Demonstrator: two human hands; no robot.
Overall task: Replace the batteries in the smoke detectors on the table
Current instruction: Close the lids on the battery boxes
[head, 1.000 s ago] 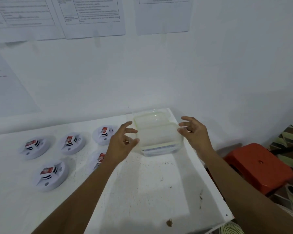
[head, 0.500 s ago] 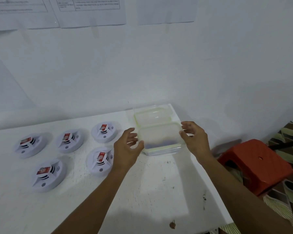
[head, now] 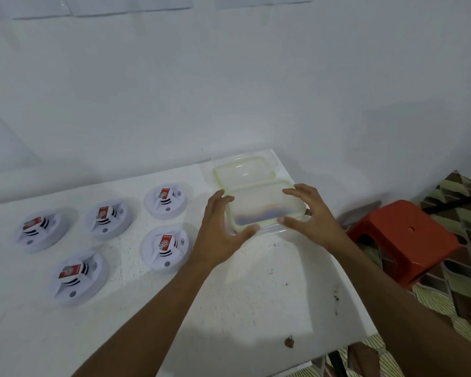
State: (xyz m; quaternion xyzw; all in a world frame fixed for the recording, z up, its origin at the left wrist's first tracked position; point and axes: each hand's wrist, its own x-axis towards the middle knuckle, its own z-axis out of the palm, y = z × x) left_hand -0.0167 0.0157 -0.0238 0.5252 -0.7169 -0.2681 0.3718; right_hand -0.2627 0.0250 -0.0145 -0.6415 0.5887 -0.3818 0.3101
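Several round white smoke detectors lie face-down on the white table (head: 256, 295), each with a red battery showing; the nearest to my hands is one smoke detector (head: 165, 248), another smoke detector (head: 165, 202) sits behind it. A clear plastic container (head: 265, 208) with a yellow-green rimmed lid stands at the table's far right, something dark and blurred inside. My left hand (head: 222, 232) grips its left side, thumb along the front edge. My right hand (head: 310, 213) grips its right side. A second clear container (head: 244, 168) sits just behind it.
A red plastic stool (head: 403, 238) stands on the floor right of the table, on a patterned mat (head: 462, 268). The white wall (head: 229, 91) runs behind the table. The table's right edge lies close to my right forearm.
The view has tilted down. Both hands have closed in on the container's sides and now hold it; the container sits on the table rather than raised.
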